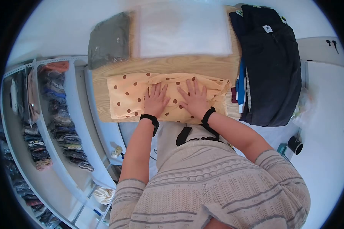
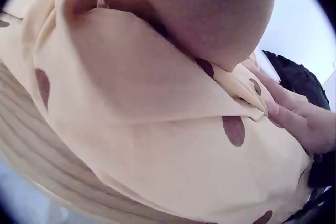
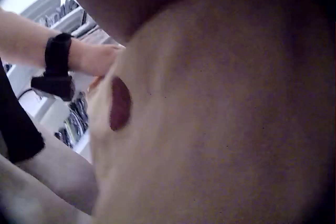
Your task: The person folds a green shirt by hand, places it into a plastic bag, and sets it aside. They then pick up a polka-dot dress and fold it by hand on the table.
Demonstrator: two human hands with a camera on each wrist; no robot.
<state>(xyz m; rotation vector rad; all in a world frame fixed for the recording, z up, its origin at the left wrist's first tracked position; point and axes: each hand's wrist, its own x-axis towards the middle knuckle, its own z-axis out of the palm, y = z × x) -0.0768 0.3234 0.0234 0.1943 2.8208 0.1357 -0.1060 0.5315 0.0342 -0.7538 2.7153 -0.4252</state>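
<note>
A folded pale orange garment (image 1: 120, 97) with brown dots lies lengthwise along the front of the wooden table (image 1: 172, 64). Its right end is bunched and wrinkled. My left hand (image 1: 155, 102) rests flat on the middle of it, fingers pointing away from me. To its right, my right hand (image 1: 195, 101) lies on the same cloth with fingers spread. In the left wrist view a raised crease runs across the garment (image 2: 147, 150) beside the hand. The right wrist view is dim, filled mostly by the dotted cloth (image 3: 220, 124), with my left hand (image 3: 100, 58) beyond it.
Behind the garment lies a stack of clear plastic bags (image 1: 185, 32). A grey-green bagged garment (image 1: 109, 41) sits at the back left. Dark folded clothes (image 1: 273, 76) are piled along the right side. Shelves of bagged clothes (image 1: 63, 126) stand to the left.
</note>
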